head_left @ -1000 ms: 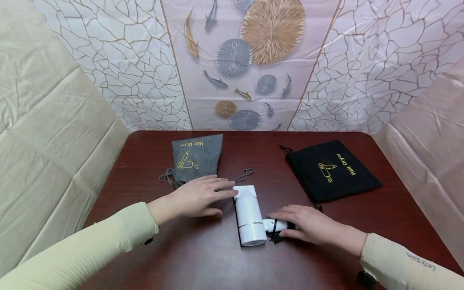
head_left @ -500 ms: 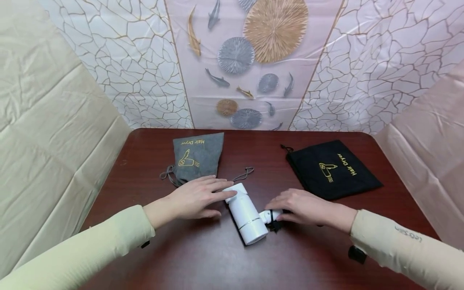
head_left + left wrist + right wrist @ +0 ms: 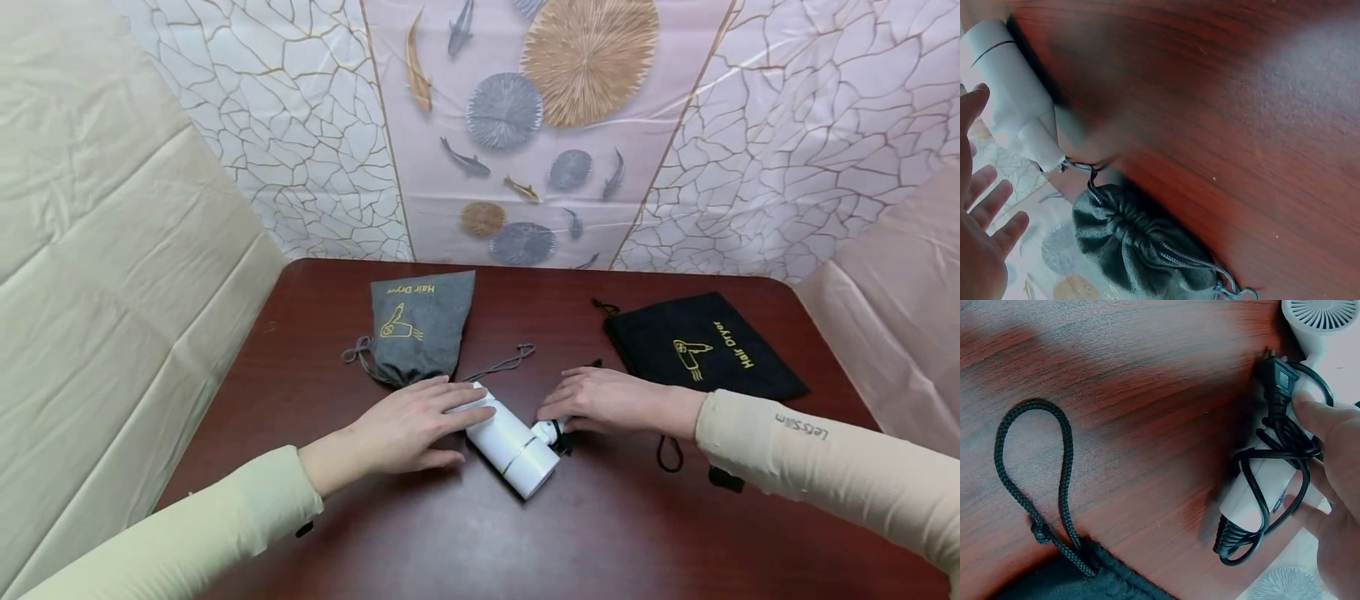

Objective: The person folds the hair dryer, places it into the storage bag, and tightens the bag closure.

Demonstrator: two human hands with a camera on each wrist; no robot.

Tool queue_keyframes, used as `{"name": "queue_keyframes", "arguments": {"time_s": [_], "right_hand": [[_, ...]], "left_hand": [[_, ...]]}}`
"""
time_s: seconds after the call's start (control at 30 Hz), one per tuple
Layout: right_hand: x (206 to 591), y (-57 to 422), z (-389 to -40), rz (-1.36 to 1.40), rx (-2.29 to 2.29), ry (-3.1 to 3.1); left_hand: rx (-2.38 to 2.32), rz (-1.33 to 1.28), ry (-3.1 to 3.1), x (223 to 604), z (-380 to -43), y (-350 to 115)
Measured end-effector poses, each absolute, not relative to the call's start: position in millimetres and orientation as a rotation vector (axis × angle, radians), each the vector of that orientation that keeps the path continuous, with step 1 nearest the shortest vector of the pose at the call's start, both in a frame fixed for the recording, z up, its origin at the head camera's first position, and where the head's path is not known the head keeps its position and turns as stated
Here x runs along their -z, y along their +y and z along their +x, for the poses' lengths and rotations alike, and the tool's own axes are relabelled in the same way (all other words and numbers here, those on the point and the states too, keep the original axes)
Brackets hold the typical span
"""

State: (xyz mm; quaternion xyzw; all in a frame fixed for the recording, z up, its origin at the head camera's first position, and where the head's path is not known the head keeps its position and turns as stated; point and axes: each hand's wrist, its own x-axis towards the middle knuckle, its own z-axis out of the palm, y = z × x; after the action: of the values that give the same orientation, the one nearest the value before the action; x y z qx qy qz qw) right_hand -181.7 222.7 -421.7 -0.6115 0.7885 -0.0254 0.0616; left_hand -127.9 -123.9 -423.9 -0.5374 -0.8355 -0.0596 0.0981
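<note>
A white hair dryer (image 3: 504, 437) lies slantwise on the table in the head view. Straight, spread fingers of my left hand (image 3: 401, 429) reach over its far left end; in the left wrist view the index fingertip appears at the barrel (image 3: 1013, 94). My right hand (image 3: 611, 400) grips the handle, thumb on one side and fingers on the other, as the right wrist view shows. A black cord (image 3: 1288, 437) with its plug (image 3: 1277, 376) is bundled around that handle. The hand hides much of the handle in the head view.
A grey drawstring bag (image 3: 420, 333) with a yellow print lies beyond my left hand, looking puffed near its gathered mouth. The flat black drawstring bag (image 3: 701, 346) lies beyond my right forearm, a cord loop (image 3: 670, 455) sticking out. Patterned cloth (image 3: 322, 158) hangs behind the table.
The dryer has turned on the table: its far end swung left and its handle moved away from me. My right hand moved forward with the handle; my left stayed near the far end.
</note>
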Motion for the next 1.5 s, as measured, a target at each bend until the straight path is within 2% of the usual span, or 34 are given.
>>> {"name": "queue_keyframes", "arguments": {"time_s": [0.6,1.13,1.3,1.5], "right_hand": [[412.1,253.5,-167.1,-1.737,0.203,2.621],[422.6,281.5,-148.8,-1.616,0.503,2.796],[425.0,287.3,-140.6,-1.487,0.568,2.854],[429.2,290.7,-130.3,-1.177,0.626,2.874]], "left_hand": [[0.071,-1.663,-2.602,428.0,-141.1,-91.8],[0.08,-1.773,-2.586,448.6,-148.5,-80.8],[0.153,-1.757,-2.528,454.6,-146.8,-78.8],[0.172,-1.72,-2.484,456.8,-142.3,-74.6]]}}
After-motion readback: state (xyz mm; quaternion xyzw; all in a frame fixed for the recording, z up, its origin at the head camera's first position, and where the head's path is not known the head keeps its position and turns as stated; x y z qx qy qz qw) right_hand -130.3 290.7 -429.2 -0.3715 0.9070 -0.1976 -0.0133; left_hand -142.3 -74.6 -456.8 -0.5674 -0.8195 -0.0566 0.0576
